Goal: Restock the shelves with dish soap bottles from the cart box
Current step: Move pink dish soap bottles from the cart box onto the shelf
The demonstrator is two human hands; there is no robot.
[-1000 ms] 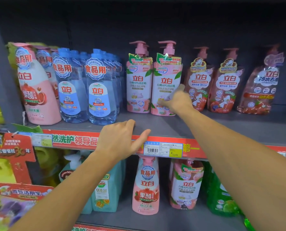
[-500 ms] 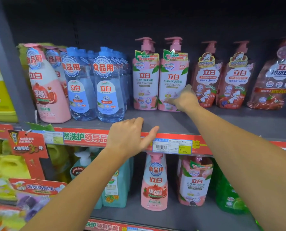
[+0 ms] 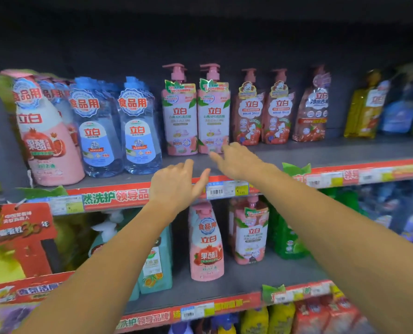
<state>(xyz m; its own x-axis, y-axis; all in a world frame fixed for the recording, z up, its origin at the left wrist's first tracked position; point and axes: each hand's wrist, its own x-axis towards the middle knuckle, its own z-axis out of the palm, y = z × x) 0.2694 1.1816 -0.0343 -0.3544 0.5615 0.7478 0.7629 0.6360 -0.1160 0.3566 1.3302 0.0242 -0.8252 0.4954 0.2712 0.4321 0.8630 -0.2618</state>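
Dish soap bottles stand in rows on the upper shelf (image 3: 297, 153) in the head view. Two pink pump bottles (image 3: 213, 112) sit side by side near the middle, set back from the front edge. Clear blue bottles (image 3: 138, 131) stand to their left, nearer the front edge, and red pump bottles (image 3: 248, 112) to their right. The right hand (image 3: 236, 160) reaches over the front edge with fingers loosely spread, holding nothing, its fingertips (image 3: 224, 147) at the base of the right-hand pink pump bottle; whether they touch it I cannot tell. The left hand (image 3: 176, 186) rests on the shelf's front edge, fingers bent over it and thumb stretched along the red price strip (image 3: 113, 197), beside a price tag (image 3: 227, 189). More bottles stand on the lower shelf (image 3: 248, 280).
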